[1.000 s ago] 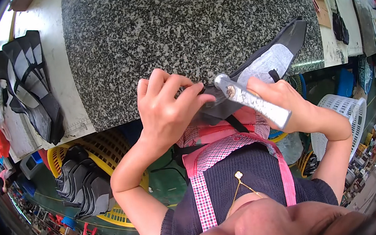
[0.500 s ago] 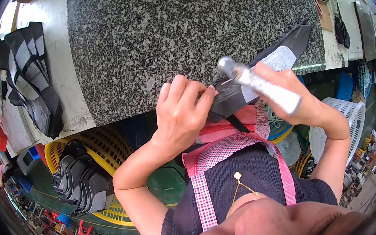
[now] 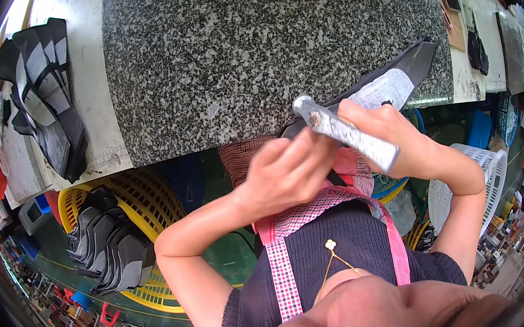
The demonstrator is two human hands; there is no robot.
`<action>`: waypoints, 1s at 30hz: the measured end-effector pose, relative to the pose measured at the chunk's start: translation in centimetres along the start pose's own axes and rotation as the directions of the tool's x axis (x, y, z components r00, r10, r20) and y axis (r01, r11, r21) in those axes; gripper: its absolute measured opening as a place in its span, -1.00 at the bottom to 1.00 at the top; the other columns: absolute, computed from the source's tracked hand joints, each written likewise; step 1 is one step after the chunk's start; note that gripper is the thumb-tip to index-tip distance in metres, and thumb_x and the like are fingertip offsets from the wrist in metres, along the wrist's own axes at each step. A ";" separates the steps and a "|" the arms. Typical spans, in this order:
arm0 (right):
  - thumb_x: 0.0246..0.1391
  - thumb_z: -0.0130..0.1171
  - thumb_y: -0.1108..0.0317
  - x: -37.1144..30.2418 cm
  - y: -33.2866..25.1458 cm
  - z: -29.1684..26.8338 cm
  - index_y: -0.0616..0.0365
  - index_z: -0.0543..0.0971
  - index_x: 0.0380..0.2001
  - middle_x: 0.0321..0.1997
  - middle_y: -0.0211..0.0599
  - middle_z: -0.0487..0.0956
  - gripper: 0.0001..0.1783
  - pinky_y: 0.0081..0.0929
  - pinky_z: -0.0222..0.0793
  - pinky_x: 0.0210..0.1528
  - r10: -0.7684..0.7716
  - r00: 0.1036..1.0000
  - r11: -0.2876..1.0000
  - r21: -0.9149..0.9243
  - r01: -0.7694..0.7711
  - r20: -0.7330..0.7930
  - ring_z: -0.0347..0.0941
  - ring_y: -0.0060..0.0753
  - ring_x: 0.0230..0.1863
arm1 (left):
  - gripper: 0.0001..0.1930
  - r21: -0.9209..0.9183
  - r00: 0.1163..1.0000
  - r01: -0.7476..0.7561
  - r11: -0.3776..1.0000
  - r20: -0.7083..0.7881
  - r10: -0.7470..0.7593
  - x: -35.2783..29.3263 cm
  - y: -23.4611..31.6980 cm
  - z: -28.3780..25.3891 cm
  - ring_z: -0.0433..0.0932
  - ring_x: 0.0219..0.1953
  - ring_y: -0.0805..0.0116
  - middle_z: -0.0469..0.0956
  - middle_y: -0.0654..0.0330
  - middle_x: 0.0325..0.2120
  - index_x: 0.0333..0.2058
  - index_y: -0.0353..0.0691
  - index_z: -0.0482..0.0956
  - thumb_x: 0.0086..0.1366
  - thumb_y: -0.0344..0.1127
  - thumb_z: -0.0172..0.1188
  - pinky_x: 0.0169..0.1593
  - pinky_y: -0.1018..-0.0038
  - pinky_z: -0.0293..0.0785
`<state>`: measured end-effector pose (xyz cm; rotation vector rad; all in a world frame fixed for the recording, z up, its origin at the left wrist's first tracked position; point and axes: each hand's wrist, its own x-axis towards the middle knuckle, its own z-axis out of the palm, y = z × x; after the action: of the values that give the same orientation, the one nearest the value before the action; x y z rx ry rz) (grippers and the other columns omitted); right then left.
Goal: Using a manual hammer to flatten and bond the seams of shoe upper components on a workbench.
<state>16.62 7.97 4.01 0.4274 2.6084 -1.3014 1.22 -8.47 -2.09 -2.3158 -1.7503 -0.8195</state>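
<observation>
A black, curved, flat panel [image 3: 422, 62], like a shoe-upper piece, lies aslant on the near right edge of the speckled stone slab [image 3: 218, 59]. It bears a light grey patch [image 3: 386, 90]. My right hand [image 3: 394, 132] is closed round a hammer [image 3: 356, 135] with a silver head and a worn, whitish shaft. The hammer head is over the panel's left part; whether it touches cannot be made out. Blurred by motion, my left hand [image 3: 292, 170] has its fingers curled together at the panel's near left edge, fingertips partly hidden by the hammer.
Several black and grey panels [image 3: 42, 104] lie fanned out on the pale table at the left. Below it, a yellow basket [image 3: 149, 195] holds a stack of similar pieces [image 3: 110, 245]. A white basket [image 3: 487, 183] stands at the right, below the table edge.
My left hand has slid right along the panel's near edge, toward the hammer. The hammer has come down and slightly left, its head now lower over the panel.
</observation>
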 end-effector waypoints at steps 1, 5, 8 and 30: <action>0.05 0.15 0.47 0.2 -0.1 -0.2 0.23 0.34 -0.12 -0.45 0.10 0.51 -0.68 0.00 0.40 -0.37 0.014 1.000 1.000 0.008 -0.014 0.014 0.51 0.27 -0.35 | -0.72 -0.065 1.000 0.000 0.998 0.031 0.002 0.2 0.8 0.3 0.56 -0.01 0.35 0.59 0.19 -0.13 -0.14 -0.27 0.63 0.18 -0.32 0.15 -0.21 0.52 0.33; 0.06 0.15 0.46 0.4 -1.1 -1.1 0.24 0.36 -0.12 -0.44 0.11 0.53 -0.69 -0.01 0.41 -0.37 -0.060 0.994 0.998 0.020 0.062 -0.088 0.52 0.26 -0.34 | -0.57 0.109 0.995 0.008 0.994 0.097 -0.019 -0.4 1.8 1.6 0.55 0.06 0.30 0.57 0.18 -0.03 0.01 -0.28 0.57 0.16 -0.28 0.12 -0.10 0.51 0.39; 0.06 0.15 0.46 0.3 -1.2 -0.4 0.23 0.38 -0.11 -0.40 0.13 0.54 -0.69 0.00 0.42 -0.33 -0.092 0.995 0.993 0.070 0.095 -0.043 0.52 0.28 -0.31 | -0.69 0.145 0.999 -0.034 0.989 0.043 0.028 -0.6 1.6 2.1 0.55 0.01 0.32 0.57 0.21 -0.07 -0.12 -0.23 0.59 0.17 -0.27 0.13 -0.14 0.50 0.40; 0.41 -0.13 -0.09 -3.5 6.6 -7.7 0.05 0.34 -0.22 -0.71 -0.67 0.10 -0.60 -0.76 -0.24 -0.79 0.463 0.734 0.562 0.805 0.191 -0.497 -0.10 -0.85 -0.80 | -0.60 0.753 0.455 0.582 0.307 0.012 -0.891 -3.6 -17.7 -11.9 0.61 -0.23 0.08 0.62 0.05 -0.31 -0.13 -0.13 0.69 0.45 0.01 -0.03 -0.12 0.11 0.42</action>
<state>21.79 17.38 4.67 1.4917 2.0306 -2.6739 -19.89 -10.77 2.36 -1.0892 -2.7889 0.3972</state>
